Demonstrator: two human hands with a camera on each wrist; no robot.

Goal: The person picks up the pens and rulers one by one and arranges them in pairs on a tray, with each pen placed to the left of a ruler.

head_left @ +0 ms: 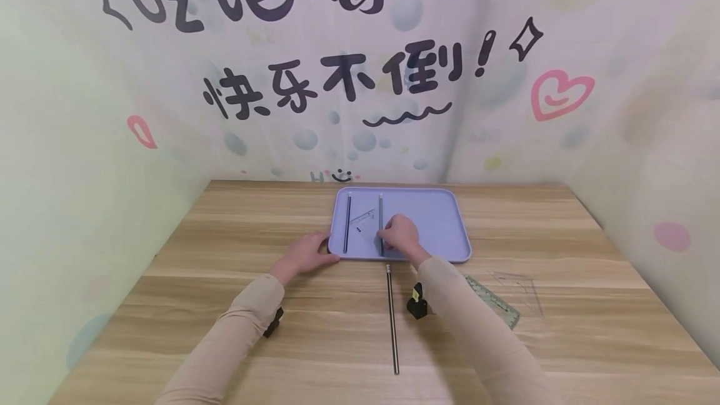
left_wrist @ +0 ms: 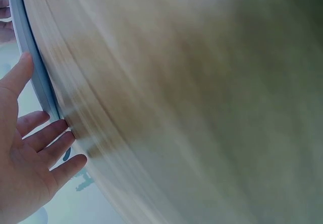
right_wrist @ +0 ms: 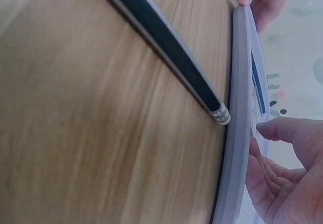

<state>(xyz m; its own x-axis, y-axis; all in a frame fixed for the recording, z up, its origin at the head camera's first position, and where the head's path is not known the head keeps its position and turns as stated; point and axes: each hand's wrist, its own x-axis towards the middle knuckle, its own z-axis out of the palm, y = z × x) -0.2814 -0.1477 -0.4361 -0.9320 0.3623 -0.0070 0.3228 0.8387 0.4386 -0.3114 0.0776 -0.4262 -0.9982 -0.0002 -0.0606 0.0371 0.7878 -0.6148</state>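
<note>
A lilac tray [head_left: 422,224] lies at the back of the table, with a dark pencil [head_left: 347,224] along its left side and a clear set square [head_left: 362,220] beside that. My right hand [head_left: 401,234] is over the tray and pinches a grey-green pencil [head_left: 380,208] near its front end. In the right wrist view the tray's rim partly covers the fingertips of this hand [right_wrist: 287,168]. My left hand [head_left: 308,252] rests at the tray's front left corner, its thumb along the front edge. In the left wrist view its fingers [left_wrist: 53,133] are spread and loosely straight.
A third pencil [head_left: 392,324] lies on the wooden table in front of the tray. A green ruler [head_left: 495,302] and another clear set square [head_left: 523,289] lie right of my right forearm. Black wrist devices [head_left: 417,305] are under the forearms. A printed cloth hangs behind.
</note>
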